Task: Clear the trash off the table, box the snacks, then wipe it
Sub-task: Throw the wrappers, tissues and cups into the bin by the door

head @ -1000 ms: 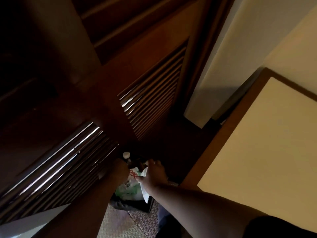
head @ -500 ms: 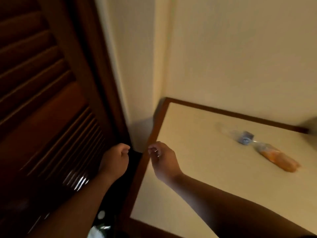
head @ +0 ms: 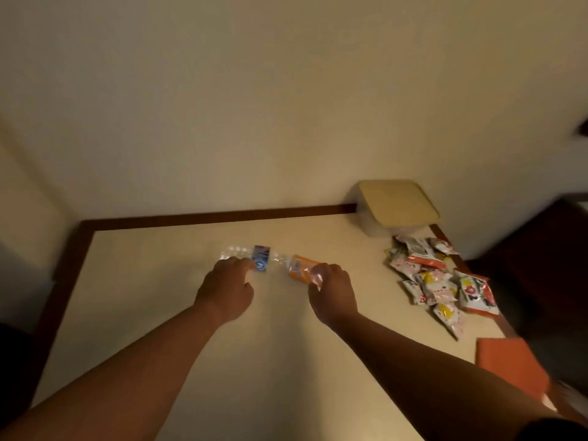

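We see the table (head: 152,313) bare across its left and near centre, open for a sweep. A clear bottle (head: 251,256) and orange bottle (head: 300,268) lie mid-table, both hands right at them. Right edge is crowded: snack packets (head: 439,281), lidded box (head: 394,208) in the far corner against the wall (head: 254,106), orange cloth (head: 509,364) nearer.

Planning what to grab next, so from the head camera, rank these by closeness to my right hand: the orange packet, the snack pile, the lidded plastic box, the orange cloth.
From the right hand:
1. Small orange packet, at its fingertips, just left.
2. Pile of red-and-white snack packets, to its right.
3. Clear plastic box with beige lid, back right corner, and flat orange cloth, near right edge: too close to call.
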Tool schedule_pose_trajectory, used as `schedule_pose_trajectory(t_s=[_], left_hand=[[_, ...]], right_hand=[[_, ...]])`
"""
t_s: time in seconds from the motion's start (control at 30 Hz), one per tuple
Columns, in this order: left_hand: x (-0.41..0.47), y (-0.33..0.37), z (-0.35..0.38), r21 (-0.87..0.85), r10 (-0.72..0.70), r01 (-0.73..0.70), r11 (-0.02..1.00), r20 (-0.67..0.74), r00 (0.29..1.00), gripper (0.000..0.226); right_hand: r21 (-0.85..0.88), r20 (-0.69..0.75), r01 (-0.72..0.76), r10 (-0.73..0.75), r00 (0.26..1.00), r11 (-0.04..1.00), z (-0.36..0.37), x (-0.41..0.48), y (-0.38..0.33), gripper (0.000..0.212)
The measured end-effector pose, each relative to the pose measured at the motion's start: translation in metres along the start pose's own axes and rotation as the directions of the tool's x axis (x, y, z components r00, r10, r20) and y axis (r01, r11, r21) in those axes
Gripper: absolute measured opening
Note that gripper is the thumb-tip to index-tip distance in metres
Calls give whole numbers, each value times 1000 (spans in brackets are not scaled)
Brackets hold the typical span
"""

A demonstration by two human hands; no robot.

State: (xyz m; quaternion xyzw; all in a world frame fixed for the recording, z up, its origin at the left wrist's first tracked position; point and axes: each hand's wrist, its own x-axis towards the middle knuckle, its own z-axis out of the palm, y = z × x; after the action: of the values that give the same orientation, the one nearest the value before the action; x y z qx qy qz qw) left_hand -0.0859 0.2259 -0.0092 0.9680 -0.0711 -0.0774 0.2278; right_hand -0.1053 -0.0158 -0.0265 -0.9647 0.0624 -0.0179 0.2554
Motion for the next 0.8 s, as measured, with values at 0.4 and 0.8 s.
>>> schedule_pose_trajectory(t_s=[0.4, 0.8], left_hand=[[97, 33, 57, 423, -77, -28, 906, 228, 971, 89], [47, 2, 17, 322, -132, 120, 939, 17, 991, 68]], right_hand=[[-256, 284, 6, 69, 956, 967, 22, 57, 67, 72], [47, 263, -55, 41, 964, 997, 42, 35, 31, 55]])
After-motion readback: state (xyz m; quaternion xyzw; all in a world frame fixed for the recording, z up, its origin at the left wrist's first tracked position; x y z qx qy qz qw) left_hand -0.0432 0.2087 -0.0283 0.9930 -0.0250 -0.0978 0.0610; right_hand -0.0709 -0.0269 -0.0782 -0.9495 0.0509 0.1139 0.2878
